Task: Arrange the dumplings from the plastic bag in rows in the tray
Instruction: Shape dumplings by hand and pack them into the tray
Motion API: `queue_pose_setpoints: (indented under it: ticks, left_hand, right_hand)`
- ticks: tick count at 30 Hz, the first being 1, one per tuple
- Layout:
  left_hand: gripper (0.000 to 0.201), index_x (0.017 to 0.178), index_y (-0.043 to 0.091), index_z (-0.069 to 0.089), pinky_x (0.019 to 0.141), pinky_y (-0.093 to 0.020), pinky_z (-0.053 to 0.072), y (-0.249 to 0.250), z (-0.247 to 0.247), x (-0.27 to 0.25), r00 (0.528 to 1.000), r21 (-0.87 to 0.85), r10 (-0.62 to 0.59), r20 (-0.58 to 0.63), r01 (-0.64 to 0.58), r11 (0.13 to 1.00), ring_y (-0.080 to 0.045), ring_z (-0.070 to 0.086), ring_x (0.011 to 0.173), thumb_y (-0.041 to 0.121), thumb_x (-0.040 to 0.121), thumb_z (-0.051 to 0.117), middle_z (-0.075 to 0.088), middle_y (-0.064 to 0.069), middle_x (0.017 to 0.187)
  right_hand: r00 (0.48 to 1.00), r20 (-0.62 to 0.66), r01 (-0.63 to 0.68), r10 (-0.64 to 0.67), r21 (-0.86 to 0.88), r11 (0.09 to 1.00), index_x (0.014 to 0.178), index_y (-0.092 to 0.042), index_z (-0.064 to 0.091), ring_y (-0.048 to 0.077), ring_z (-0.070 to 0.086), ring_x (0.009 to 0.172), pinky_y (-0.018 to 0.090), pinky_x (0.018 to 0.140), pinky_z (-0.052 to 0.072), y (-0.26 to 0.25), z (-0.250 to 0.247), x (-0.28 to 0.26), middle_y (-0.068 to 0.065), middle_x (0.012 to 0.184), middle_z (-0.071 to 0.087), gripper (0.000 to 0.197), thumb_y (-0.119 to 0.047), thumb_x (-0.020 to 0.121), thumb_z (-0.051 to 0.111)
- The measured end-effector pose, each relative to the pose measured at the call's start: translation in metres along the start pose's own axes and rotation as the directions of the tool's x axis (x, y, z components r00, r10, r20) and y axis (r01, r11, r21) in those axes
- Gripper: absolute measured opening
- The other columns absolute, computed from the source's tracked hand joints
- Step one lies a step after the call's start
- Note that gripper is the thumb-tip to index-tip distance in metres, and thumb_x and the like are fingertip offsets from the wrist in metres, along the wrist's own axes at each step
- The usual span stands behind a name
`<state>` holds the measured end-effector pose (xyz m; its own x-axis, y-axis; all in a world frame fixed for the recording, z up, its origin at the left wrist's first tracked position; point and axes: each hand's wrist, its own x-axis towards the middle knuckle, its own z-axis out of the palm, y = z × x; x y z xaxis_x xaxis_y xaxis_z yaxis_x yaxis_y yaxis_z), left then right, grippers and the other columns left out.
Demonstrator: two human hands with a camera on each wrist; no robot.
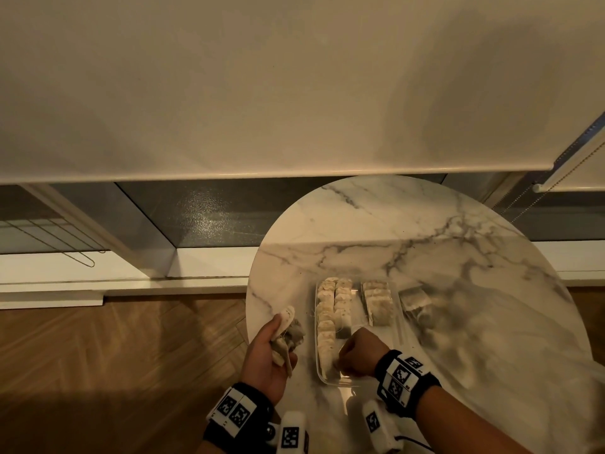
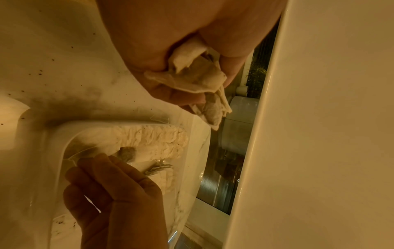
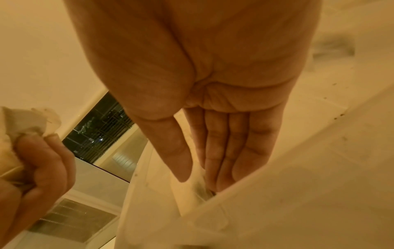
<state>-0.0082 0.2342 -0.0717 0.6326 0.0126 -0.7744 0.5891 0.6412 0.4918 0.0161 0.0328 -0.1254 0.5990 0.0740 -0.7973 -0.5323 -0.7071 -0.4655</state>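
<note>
A clear plastic tray point(image 1: 398, 311) lies on the round marble table point(image 1: 425, 231). It holds three rows of pale flat dumplings point(image 1: 343, 303), which the left wrist view shows as crinkled rows point(image 2: 153, 134). My left hand point(image 1: 275, 350) hovers at the table's left edge, left of the tray, and grips a bunch of several dumplings point(image 2: 198, 75). My right hand point(image 1: 342, 360) reaches down into the near end of the tray. A single dumpling point(image 3: 199, 190) sits pinched between its thumb and straight fingers point(image 3: 221, 151) at the near end of the left row.
A crumpled clear plastic bag point(image 1: 417, 303) with a few dumplings lies right of the tray. The table's left rim is just beside my left hand, with wooden floor point(image 1: 114, 355) below. A window sill and a lowered blind stand behind the table.
</note>
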Motion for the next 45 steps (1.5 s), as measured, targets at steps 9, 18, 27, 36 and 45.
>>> queue_pose_setpoints:
  ticks: [9,18,27,36,45]
  left_hand:
    - [0.029,0.112,0.012,0.071,0.049,-0.021,0.042,-0.006,0.001,0.0,0.998,0.026,0.02,0.061,-0.022,0.999,-0.011,0.063,0.061,0.034,0.094,0.062,0.072,-0.004,0.08]
    - [0.031,0.117,0.013,0.07,0.056,-0.028,0.047,-0.012,0.013,-0.009,0.994,0.127,0.038,0.105,-0.051,0.991,-0.017,0.068,0.074,0.033,0.096,0.059,0.074,-0.01,0.099]
    - [0.042,0.113,0.012,0.074,0.063,-0.031,0.043,-0.005,0.018,-0.011,0.988,0.064,0.021,0.152,-0.032,0.997,-0.019,0.067,0.077,0.045,0.095,0.056,0.074,-0.012,0.101]
    - [0.022,0.083,0.016,0.075,0.056,-0.027,0.038,0.002,0.014,-0.011,0.987,-0.078,-0.01,0.162,0.023,0.997,-0.016,0.055,0.066,0.032,0.087,0.061,0.067,-0.005,0.08]
    - [0.02,0.082,0.014,0.074,0.045,-0.022,0.042,0.008,0.011,-0.012,0.992,-0.034,-0.01,0.129,0.015,0.999,-0.014,0.06,0.06,0.014,0.091,0.056,0.071,-0.007,0.081]
  right_hand:
    - [0.996,-0.05,0.069,-0.069,-0.015,0.998,0.085,-0.012,0.077,0.014,0.065,0.067,0.028,0.066,0.056,0.004,-0.002,-0.003,0.004,0.078,0.073,0.019,-0.027,0.08,0.067]
    - [0.841,-0.287,0.535,-0.458,0.314,0.785,0.094,-0.019,0.075,0.001,0.063,0.071,0.015,0.062,0.049,-0.05,-0.016,-0.051,-0.003,0.083,0.073,0.016,-0.033,0.088,0.072]
    - [0.755,-0.418,0.649,-0.505,0.362,0.67,0.077,-0.014,0.075,0.011,0.062,0.07,0.027,0.069,0.052,-0.071,-0.019,-0.067,-0.001,0.077,0.073,0.006,-0.011,0.08,0.08]
    - [0.813,-0.365,0.54,-0.453,0.763,0.356,0.079,-0.009,0.067,0.022,0.062,0.072,0.038,0.065,0.055,-0.083,-0.046,-0.089,0.013,0.077,0.064,0.006,-0.007,0.076,0.071]
    - [0.888,-0.381,0.445,-0.259,0.562,0.697,0.089,-0.003,0.063,0.024,0.065,0.069,0.04,0.07,0.058,-0.037,-0.062,-0.038,0.013,0.075,0.07,0.004,-0.004,0.092,0.064]
